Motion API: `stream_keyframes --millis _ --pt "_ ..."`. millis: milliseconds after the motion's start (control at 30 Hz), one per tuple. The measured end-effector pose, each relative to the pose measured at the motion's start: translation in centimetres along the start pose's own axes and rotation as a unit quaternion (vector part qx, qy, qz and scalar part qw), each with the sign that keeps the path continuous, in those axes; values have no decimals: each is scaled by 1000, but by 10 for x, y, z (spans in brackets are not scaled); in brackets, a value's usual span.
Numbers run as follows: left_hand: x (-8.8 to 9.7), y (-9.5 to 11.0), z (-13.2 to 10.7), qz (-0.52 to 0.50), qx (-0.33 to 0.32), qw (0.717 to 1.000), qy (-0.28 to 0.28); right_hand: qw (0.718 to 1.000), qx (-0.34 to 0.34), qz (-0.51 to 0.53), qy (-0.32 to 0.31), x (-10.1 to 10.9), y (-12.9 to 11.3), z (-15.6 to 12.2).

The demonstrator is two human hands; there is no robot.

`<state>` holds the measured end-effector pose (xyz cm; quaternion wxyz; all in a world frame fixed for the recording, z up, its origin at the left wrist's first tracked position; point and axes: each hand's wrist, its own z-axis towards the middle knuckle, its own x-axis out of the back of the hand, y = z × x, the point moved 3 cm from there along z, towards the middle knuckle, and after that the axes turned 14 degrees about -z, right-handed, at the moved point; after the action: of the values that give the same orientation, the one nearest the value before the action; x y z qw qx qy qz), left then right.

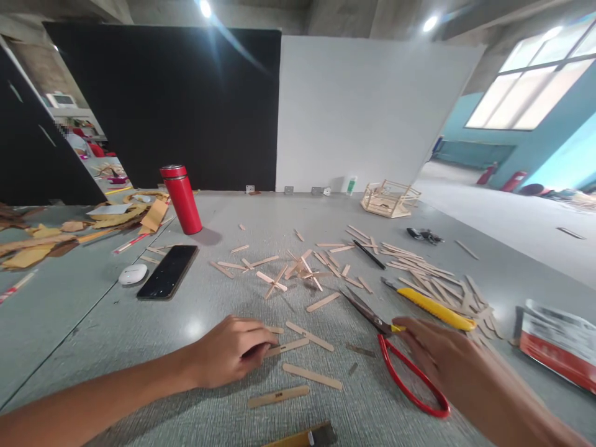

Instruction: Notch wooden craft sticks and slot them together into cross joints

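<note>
My left hand (235,351) rests low over the table with its fingers curled, closed on the end of a wooden craft stick (291,346). More loose sticks lie beside it, among them a plain stick (313,376) and one with a dark printed mark (278,396). To the right, my right hand (431,347) is closed around the scissors (372,315) near the pivot. One red handle loop shows below that hand; the other is hidden. The blades point away to the left, slightly parted. Crossed sticks (272,284) stand in small joined shapes beyond both hands.
A yellow box cutter (435,308) lies beside a pile of sticks (447,285). Further off are a black pen (369,254), a stick frame (390,200) and a red flask (183,202). A phone (168,271) and white earbud case (133,274) lie left; a pouch (559,341) is right.
</note>
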<state>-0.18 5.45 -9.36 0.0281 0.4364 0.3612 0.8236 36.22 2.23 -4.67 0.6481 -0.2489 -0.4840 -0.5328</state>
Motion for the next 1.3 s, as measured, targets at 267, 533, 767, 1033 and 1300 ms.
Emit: stream_keyframes --millis 267,533,767,1033,1300 --pt "0 4 1 23 -13 1000 4 996 -39 -52 -63 -54 91 94" --pt "3 3 2 44 -50 998 9 991 -37 -34 -126 -86 83 143" --pt "-2 24 -5 57 -151 987 -8 992 -94 -33 -75 -38 38 101" --pt "-18 43 -5 42 -100 991 -75 1000 -5 9 -4 -40 -29 -8" --pt "-12 43 -4 18 -98 995 -29 996 26 -83 37 -57 19 1"
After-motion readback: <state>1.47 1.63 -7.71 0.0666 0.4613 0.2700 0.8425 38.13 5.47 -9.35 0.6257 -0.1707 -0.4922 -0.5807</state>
